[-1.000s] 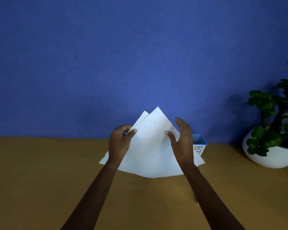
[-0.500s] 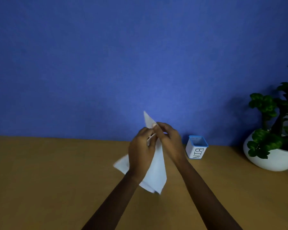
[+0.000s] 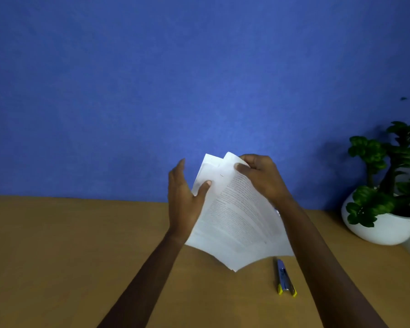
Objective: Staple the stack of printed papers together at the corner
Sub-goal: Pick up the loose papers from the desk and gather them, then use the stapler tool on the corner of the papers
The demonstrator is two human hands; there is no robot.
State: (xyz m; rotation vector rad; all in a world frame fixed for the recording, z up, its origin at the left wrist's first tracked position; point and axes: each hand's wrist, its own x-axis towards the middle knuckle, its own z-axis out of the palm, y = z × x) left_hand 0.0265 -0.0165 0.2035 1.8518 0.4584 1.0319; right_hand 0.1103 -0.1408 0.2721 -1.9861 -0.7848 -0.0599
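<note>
I hold the stack of printed papers [image 3: 237, 221] up above the table, fanned out, with lines of text showing on the front sheet. My right hand [image 3: 262, 176] pinches the top corner of the front sheets. My left hand [image 3: 184, 200] supports the stack's left edge, thumb pressed on a sheet, fingers behind and partly spread. A small stapler [image 3: 285, 278], blue-grey with yellow ends, lies on the table just below the papers' lower right edge, between my forearms. Neither hand touches it.
The wooden table [image 3: 57, 256] meets a blue wall. A white pot with a green plant [image 3: 384, 209] stands at the right edge. The small bin seen before is hidden behind the papers and my right arm.
The papers went from held edge-on between both hands to turned toward me and fanned open, printed side up. My left hand shifted left, and the stapler has come into view.
</note>
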